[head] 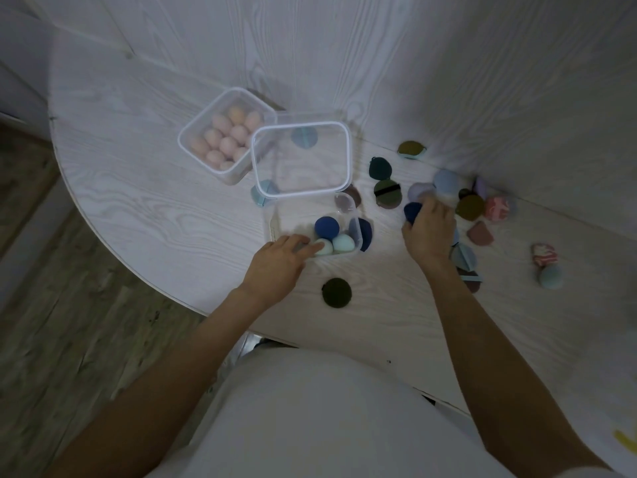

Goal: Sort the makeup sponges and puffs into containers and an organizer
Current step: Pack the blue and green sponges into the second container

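A clear container [275,222] near the table's front holds a dark blue sponge [326,227] and two pale mint sponges [343,243]. My left hand [279,260] rests at its front left corner, its fingers reaching to one mint sponge. My right hand [429,229] is over the scattered pile to the right, its fingers curled round a dark blue sponge [412,211]. A second clear container [193,150] farther back holds several pink sponges [227,138]. A tall clear container [347,157] stands between the two.
Loose puffs and sponges lie to the right: dark green puff [380,168], olive puff [470,208], light blue sponge [446,182], red marbled sponges [496,208], teal sponge [550,277]. A dark round puff [336,293] lies near the front edge. A white wall rises behind the table.
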### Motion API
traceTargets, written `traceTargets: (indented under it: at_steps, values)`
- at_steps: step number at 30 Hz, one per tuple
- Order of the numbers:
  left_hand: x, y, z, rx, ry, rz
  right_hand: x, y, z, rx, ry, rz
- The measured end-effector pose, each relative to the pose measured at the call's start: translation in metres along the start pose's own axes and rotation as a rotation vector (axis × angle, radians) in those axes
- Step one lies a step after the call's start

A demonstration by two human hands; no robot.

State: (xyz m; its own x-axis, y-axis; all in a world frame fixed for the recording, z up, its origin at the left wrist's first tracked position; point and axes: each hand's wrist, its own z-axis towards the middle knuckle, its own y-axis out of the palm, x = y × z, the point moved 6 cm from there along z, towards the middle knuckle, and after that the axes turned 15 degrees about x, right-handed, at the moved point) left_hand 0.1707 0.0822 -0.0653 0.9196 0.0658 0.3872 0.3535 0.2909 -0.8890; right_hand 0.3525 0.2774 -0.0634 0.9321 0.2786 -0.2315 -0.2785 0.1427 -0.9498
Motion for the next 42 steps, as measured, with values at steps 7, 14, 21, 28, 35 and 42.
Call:
traceTargets:
  at_steps: [7, 14, 21, 28, 35, 42]
  values:
    - [-0.001, 0.0, 0.001, -0.014, -0.063, -0.011, 0.003, -0.007, -0.012, 0.042, 0.013, 0.242]
    - [-0.007, -0.004, -0.003, 0.02, -0.161, -0.009, -0.072, -0.026, -0.036, -0.253, 0.017, 0.802]
    - [-0.005, -0.01, -0.001, 0.033, -0.092, 0.092, -0.161, -0.004, -0.044, -0.29, -0.66, 0.305]
    - [-0.012, -0.014, -0.008, 0.087, -0.07, 0.183, -0.175, 0.025, -0.061, -0.422, -0.935, 0.119]
    - [-0.012, -0.015, -0.009, 0.076, -0.079, 0.174, -0.164, 0.024, -0.059, -0.382, -0.845, 0.142]
    - [-0.016, -0.013, -0.008, 0.04, -0.103, 0.17, -0.148, -0.002, -0.046, -0.24, -0.674, 0.397]
